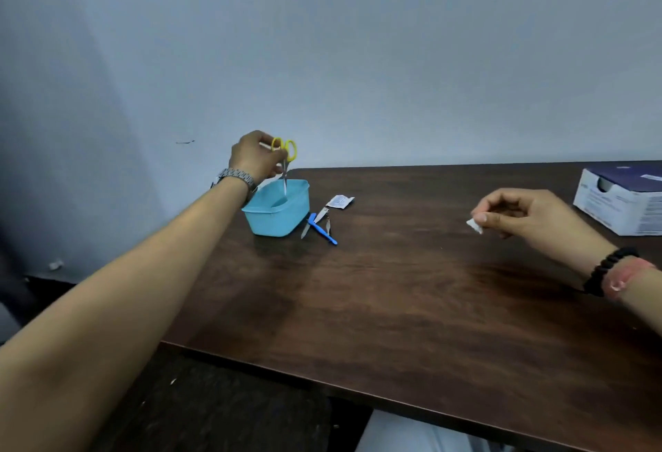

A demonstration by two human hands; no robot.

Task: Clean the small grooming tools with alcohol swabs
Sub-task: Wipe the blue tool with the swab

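Scissors (284, 161), yellow-handled, hang point-down from the left hand (254, 158), whose fingers pinch them near the handle loops; the tips sit over, perhaps just inside, the blue tub (277, 222) at the table's (394, 308) far left corner. Right hand (519, 215) hovers well apart to the right, thumb and fingers pinching a small white swab (474, 226). Just beside the tub lie three or so small tools (318, 224), one blue-handled; exact kinds unclear at this distance. A torn sachet (339, 201) rests behind them, and a swab box (623, 201) stands at the right edge. Judgement: scissors likely finished, going into the tub; the tools on the table remain to be wiped.
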